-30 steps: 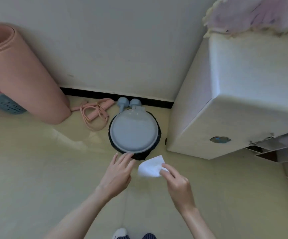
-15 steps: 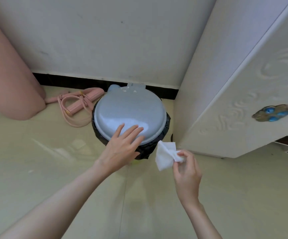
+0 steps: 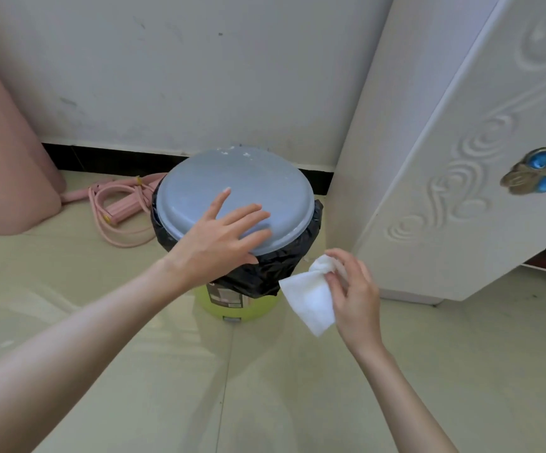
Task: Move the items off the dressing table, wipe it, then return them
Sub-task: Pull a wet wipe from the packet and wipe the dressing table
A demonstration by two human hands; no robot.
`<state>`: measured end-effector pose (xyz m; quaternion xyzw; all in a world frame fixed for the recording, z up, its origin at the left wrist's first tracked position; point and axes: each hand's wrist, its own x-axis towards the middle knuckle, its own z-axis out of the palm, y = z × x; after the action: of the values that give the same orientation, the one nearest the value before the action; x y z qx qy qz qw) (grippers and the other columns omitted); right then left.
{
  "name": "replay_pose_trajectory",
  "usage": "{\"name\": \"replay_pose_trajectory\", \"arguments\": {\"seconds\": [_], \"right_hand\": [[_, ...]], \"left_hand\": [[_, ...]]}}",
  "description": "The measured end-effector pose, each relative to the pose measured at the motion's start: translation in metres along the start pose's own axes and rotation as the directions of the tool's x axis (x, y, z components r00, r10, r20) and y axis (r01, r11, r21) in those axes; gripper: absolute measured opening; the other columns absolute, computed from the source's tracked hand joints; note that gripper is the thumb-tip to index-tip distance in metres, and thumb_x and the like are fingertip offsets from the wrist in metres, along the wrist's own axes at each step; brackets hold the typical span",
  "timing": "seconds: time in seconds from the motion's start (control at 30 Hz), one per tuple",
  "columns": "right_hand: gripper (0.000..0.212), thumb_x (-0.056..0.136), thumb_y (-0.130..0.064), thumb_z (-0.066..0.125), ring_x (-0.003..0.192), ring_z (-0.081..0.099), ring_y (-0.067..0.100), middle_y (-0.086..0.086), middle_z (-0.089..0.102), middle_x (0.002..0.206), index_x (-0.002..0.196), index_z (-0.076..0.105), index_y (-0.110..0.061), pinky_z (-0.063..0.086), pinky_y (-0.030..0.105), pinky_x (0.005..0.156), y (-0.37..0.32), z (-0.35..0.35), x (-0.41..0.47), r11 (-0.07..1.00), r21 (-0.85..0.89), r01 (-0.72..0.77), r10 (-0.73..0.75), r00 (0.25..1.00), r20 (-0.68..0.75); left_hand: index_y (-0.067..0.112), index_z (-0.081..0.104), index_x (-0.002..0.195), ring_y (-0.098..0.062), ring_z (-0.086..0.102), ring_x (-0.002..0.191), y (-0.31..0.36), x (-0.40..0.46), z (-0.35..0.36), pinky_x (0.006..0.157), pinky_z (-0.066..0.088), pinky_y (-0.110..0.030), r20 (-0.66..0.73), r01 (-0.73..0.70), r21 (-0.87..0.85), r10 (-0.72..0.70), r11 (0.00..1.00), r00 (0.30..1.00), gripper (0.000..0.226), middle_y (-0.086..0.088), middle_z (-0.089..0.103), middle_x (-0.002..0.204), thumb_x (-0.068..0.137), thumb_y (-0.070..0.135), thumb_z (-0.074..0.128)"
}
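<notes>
- Left hand (image 3: 219, 238), fingers spread flat, now lies farther across the smooth round grey lid (image 3: 239, 197).
- Right hand (image 3: 355, 297) pinches a crumpled white wipe (image 3: 309, 297), nearer the bin's glossy black liner (image 3: 265, 269).

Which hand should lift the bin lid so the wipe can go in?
Left. The left hand already lies flat on the grey lid, thumb at its front rim. The right hand is busy pinching the white wipe beside the bin, so it likely just drops it.
</notes>
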<state>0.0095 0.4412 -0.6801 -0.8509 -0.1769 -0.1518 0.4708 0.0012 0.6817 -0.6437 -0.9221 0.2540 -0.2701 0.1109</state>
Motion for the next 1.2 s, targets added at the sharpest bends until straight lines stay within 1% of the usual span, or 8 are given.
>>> {"name": "replay_pose_trajectory", "arguments": {"seconds": [0.2,0.3,0.43,0.57,0.67,0.83,1.07,1.2], "right_hand": [[0.015,0.082,-0.005,0.059,0.09,0.052,0.005,0.007,0.062,0.098,0.095,0.067,-0.005,0.034,0.003,0.08,-0.02,-0.005,0.007,0.988,-0.029,0.15,-0.151,0.988,-0.031],[0.04,0.072,-0.011,0.073,0.105,0.047,0.01,0.007,0.053,0.111,0.109,0.059,-0.003,0.028,0.003,0.092,-0.034,-0.001,0.012,0.975,-0.062,0.211,-0.21,0.977,0.022],[0.045,0.076,0.012,0.061,0.106,0.047,0.019,0.017,0.056,0.113,0.117,0.051,-0.005,0.031,0.01,0.093,-0.047,0.008,0.032,0.914,-0.165,0.37,-0.373,0.928,0.013],[0.029,0.088,-0.007,0.048,0.099,0.056,0.022,0.016,0.064,0.107,0.113,0.061,0.0,0.042,0.022,0.086,-0.064,0.019,0.065,0.837,-0.202,0.509,-0.52,0.854,-0.003],[0.03,0.088,-0.011,0.049,0.099,0.06,0.023,0.012,0.066,0.108,0.113,0.063,-0.002,0.041,0.024,0.083,-0.075,0.033,0.095,0.879,-0.172,0.445,-0.446,0.894,0.036],[0.04,0.097,-0.028,0.045,0.118,0.048,0.024,0.007,0.057,0.128,0.135,0.048,-0.016,0.044,0.034,0.084,-0.062,0.063,0.111,0.867,-0.354,0.35,-0.137,0.851,0.507],[0.037,0.074,-0.012,0.039,0.085,0.064,0.027,0.006,0.07,0.093,0.096,0.069,-0.008,0.045,0.029,0.069,-0.016,0.023,0.065,0.925,-0.37,0.085,-0.175,0.96,-0.218],[0.061,0.074,-0.003,0.032,0.134,0.033,0.026,0.013,0.042,0.142,0.134,0.043,-0.001,0.023,0.035,0.11,0.003,0.007,0.054,0.863,-0.397,0.314,-0.358,0.933,-0.042]], "left_hand": [[0.009,0.062,0.106,-0.025,0.054,0.115,-0.002,-0.001,-0.007,0.104,0.024,-0.062,-0.061,-0.001,0.05,0.004,0.999,0.998,0.032,-0.01,0.061,0.119,0.079,0.025,0.069],[0.009,0.062,0.104,-0.024,0.057,0.11,-0.008,0.003,-0.015,0.103,0.025,-0.063,-0.152,-0.011,0.1,0.026,0.995,0.988,0.021,-0.009,0.063,0.111,0.087,0.022,0.06],[0.011,0.065,0.096,-0.023,0.063,0.097,-0.027,0.021,-0.03,0.1,0.03,-0.062,-0.265,0.013,0.174,0.034,0.985,0.964,0.014,-0.006,0.067,0.1,0.091,0.019,0.055],[0.014,0.065,0.095,-0.023,0.063,0.089,-0.053,0.045,-0.048,0.101,0.032,-0.059,-0.311,0.027,0.187,0.034,0.982,0.95,0.016,-0.004,0.066,0.093,0.094,0.022,0.051],[0.017,0.066,0.096,-0.023,0.062,0.085,-0.077,0.069,-0.061,0.099,0.035,-0.059,-0.322,0.07,0.209,0.001,0.975,0.947,0.018,-0.003,0.066,0.091,0.095,0.026,0.05],[0.019,0.068,0.094,-0.024,0.062,0.086,-0.097,0.096,-0.071,0.097,0.036,-0.06,-0.299,0.092,0.211,-0.025,0.973,0.954,0.018,-0.005,0.067,0.092,0.092,0.027,0.053],[0.015,0.067,0.096,-0.024,0.063,0.089,-0.056,0.05,-0.052,0.101,0.034,-0.056,-0.243,0.031,0.082,-0.01,0.996,0.97,0.022,-0.006,0.067,0.095,0.093,0.031,0.051],[0.015,0.062,0.096,-0.021,0.061,0.091,-0.022,0.01,-0.025,0.101,0.034,-0.054,-0.114,0.011,0.049,-0.005,0.999,0.993,0.02,-0.005,0.064,0.098,0.087,0.032,0.057]]}}
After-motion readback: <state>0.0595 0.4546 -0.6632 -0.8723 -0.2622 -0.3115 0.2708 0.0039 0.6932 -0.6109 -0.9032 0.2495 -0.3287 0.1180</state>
